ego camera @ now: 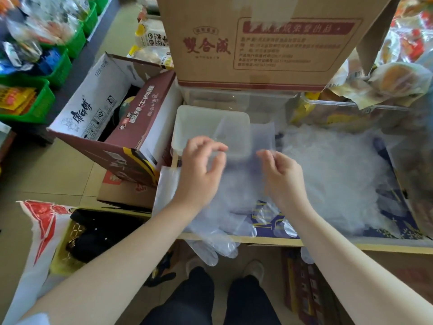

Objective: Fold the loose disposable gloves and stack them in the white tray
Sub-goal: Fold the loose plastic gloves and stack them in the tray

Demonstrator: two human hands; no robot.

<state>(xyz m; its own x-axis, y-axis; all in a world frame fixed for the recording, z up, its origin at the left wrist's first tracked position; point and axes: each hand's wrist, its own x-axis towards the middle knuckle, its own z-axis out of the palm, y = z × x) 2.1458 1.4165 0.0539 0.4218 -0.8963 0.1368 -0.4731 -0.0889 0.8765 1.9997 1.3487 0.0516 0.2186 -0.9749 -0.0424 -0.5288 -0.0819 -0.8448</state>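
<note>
We hold one clear glove (236, 184) flat on the counter just in front of the white tray (187, 127). Left hand (199, 170) and right hand (281, 177) each pinch its cuff edge in a light grip. The film looks weightless, limp and slippery; take it at corners.

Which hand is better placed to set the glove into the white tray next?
Probably the left. The left hand sits right at the white tray near its front edge, pinching the clear glove; the right hand holds the glove's other side, farther from the tray.
</note>
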